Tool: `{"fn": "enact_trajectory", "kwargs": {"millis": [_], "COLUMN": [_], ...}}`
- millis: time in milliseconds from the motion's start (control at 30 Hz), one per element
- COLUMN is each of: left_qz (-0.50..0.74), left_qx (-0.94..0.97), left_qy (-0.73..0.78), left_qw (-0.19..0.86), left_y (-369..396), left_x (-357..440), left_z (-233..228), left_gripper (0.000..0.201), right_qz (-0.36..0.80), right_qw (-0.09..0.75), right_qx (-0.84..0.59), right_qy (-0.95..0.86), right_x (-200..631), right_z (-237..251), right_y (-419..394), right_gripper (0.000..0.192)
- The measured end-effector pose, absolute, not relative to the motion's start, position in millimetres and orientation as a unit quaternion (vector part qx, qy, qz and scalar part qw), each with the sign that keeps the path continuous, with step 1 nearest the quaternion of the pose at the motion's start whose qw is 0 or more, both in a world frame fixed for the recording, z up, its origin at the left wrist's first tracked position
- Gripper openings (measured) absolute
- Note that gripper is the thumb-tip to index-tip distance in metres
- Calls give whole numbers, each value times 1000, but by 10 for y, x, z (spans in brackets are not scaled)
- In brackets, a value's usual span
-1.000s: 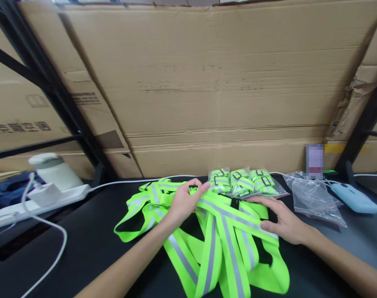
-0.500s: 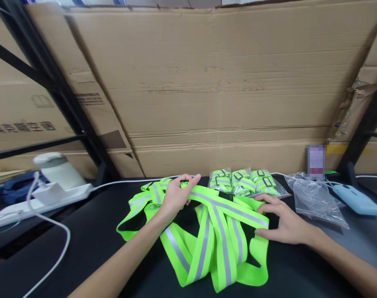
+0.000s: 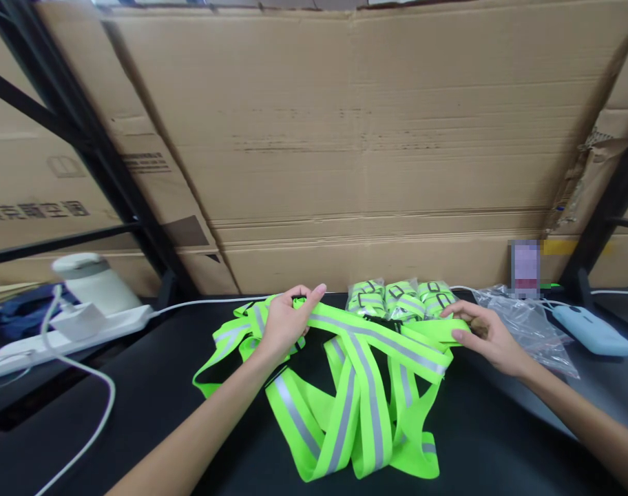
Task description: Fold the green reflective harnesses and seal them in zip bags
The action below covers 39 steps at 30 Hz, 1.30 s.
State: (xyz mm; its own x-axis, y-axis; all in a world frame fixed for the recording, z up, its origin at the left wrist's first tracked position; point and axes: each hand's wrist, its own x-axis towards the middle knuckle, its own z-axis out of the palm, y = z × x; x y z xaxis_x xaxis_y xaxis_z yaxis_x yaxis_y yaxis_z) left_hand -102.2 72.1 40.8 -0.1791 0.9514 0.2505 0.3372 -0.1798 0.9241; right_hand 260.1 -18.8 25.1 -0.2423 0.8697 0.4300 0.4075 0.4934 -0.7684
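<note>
Neon-green reflective straps (image 3: 373, 399) with silver stripes lie in loose loops on the black tabletop, one band stretched between my two hands. My left hand (image 3: 288, 320) is closed on the left part of this band, thumb on top. At the band's right end, my right hand (image 3: 482, 334) pinches a green fold between thumb and fingers. Black buckle or elastic parts show near the middle of the upper band. Just behind the straps sit several clear packets of folded green straps (image 3: 404, 301) with black buckles.
Clear plastic bags (image 3: 531, 331) lie at the right beside a light-blue power bank (image 3: 593, 331) and a pixelated upright phone-like object (image 3: 525, 269). At left are a white power strip (image 3: 29, 348), a cable and a pale cup (image 3: 94, 282). Cardboard (image 3: 355, 151) forms the back wall.
My right hand has moved up and right, drawing the green band's end along with it. The strap loops below have shifted slightly. My left hand keeps its hold, a little further left.
</note>
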Motion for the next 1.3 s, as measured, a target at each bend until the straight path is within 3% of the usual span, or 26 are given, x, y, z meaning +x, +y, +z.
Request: {"fn": "enact_trajectory", "kwargs": {"millis": [200, 233, 333, 367, 467, 667, 867, 1067, 1300], "left_qz": [522, 521, 514, 511, 512, 511, 499, 495, 471], "left_qx": [563, 565, 571, 572, 571, 573, 580, 579, 627], "left_qy": [576, 575, 578, 579, 579, 573, 580, 588, 577], "left_qw": [282, 280, 276, 276, 277, 287, 279, 271, 227], "left_y": [715, 713, 712, 713, 717, 716, 720, 739, 772], "left_x": [-1027, -1026, -1028, -1029, -1037, -1025, -1012, -1037, -1112], "left_z": [436, 437, 431, 427, 424, 432, 424, 415, 428], "left_gripper": [48, 48, 47, 48, 48, 48, 48, 48, 47], "right_qz": [130, 116, 106, 113, 186, 449, 598, 572, 437], "right_qw": [321, 300, 281, 290, 343, 432, 402, 402, 396], "right_qx": [-478, -485, -510, -517, -514, -392, -299, -360, -467], "right_qy": [-807, -813, -806, -797, -763, -676, -625, -618, -659], "right_x": [2599, 2603, 2618, 2624, 2648, 2711, 2737, 2726, 2805], "right_z": [214, 207, 200, 202, 223, 280, 278, 205, 186], "right_y": [-182, -173, -146, -140, -133, -134, -142, -83, -41], "right_gripper": [55, 51, 13, 14, 28, 26, 40, 33, 11]}}
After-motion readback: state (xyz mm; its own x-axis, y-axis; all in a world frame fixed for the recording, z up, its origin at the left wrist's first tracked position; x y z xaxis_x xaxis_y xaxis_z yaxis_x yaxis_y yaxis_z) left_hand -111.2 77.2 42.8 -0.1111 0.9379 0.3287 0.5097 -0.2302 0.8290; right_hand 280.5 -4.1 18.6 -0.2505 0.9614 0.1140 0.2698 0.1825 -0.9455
